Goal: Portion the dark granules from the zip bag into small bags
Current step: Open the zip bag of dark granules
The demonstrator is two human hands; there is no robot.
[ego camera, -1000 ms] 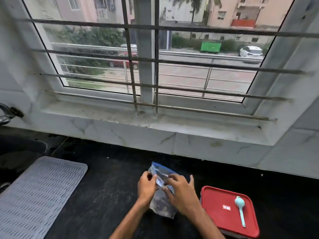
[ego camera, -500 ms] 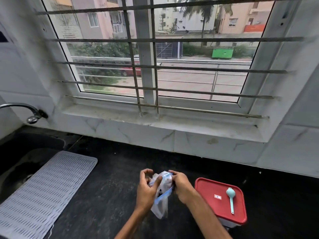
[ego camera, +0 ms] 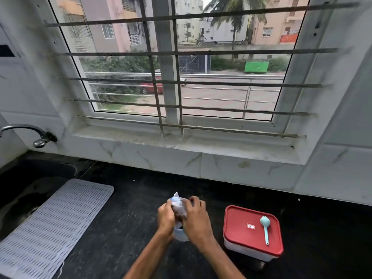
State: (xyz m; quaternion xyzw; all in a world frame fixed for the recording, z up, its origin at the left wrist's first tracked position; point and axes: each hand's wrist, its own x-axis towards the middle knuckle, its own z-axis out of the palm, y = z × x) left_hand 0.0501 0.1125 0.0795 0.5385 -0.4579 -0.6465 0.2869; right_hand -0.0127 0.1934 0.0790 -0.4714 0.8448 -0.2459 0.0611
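While left grip [ego camera: 166,215] and right grip [ego camera: 196,216] hold crumpled zip bag [ego camera: 178,207], most of it hidden between them.

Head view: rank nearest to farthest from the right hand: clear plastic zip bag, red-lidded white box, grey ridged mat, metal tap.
1. Clear plastic zip bag, in the right hand.
2. Red-lidded white box, just right.
3. Grey ridged mat, left.
4. Metal tap, far left, by wall.
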